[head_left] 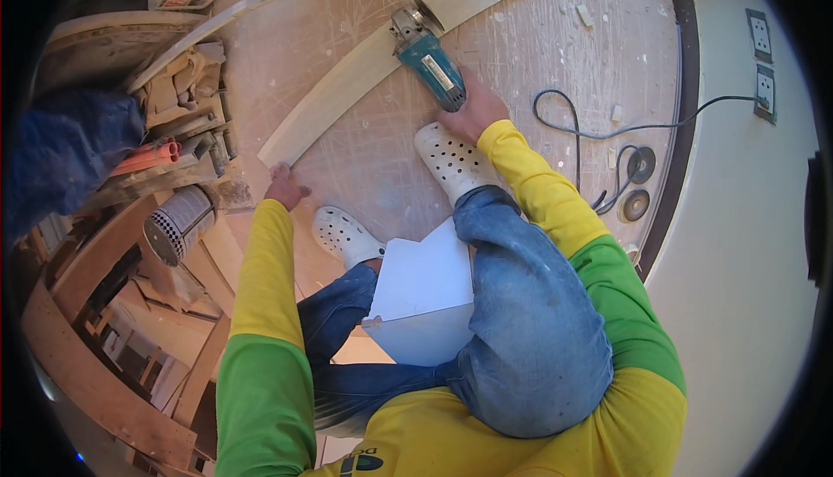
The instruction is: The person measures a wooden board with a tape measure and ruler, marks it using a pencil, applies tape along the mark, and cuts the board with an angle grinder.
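My right hand (478, 110) is wrapped round the rear of a teal angle grinder (431, 65), whose body is tilted. The grinder's thin disc (425, 10) stands on edge over a long, curved pale wooden strip (343, 87). From this view I cannot tell whether the disc touches the wood. At the strip's near left end, my left hand (285, 187) grips the tip with its fingers, the thumb sticking out to the right. My white perforated clogs (451, 160) rest on the floor close to the strip's near side.
A black cord (642, 134) runs from a wall outlet (764, 93) across the floor, beside two round discs (640, 165). Wood offcuts (186, 82), a paint can (180, 224), a blue sheet (74, 147) and curved wooden frames (104, 382) crowd the left. A white panel (425, 277) lies between my legs.
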{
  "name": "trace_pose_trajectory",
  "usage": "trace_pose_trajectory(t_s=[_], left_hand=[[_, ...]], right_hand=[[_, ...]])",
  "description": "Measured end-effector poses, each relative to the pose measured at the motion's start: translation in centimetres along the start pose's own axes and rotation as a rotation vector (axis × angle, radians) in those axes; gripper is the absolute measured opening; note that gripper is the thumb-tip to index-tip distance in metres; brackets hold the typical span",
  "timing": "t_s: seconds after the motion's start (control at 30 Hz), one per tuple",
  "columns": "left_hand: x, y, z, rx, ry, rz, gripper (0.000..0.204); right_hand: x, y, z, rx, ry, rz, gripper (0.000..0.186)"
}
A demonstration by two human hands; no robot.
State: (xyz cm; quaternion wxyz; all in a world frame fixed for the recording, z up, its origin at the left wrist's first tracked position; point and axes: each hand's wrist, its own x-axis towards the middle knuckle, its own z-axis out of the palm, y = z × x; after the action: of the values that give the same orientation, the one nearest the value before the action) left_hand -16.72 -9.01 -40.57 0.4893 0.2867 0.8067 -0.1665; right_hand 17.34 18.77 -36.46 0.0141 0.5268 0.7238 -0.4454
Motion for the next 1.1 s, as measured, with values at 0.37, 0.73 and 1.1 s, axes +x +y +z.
trace_pose_trajectory(t_s=[0.37, 0.73, 1.1], left_hand=[[0.1, -0.3, -0.1, -0.027, -0.003, 0.005, 0.108], [-0.4, 0.4, -0.5, -0.057, -0.017, 0.011, 0.106], [-0.3, 0.1, -0.4, -0.085, -0.014, 0.037, 0.107]], right_hand=[[-1.5, 1.9, 0.1, -0.019, -0.069, 0.06, 0.078], [-2.6, 2.2, -0.1, -0.015, -0.031, 0.038, 0.073], [-3.0, 2.4, -0.1, 0.009, -0.023, 0.053, 0.074]])
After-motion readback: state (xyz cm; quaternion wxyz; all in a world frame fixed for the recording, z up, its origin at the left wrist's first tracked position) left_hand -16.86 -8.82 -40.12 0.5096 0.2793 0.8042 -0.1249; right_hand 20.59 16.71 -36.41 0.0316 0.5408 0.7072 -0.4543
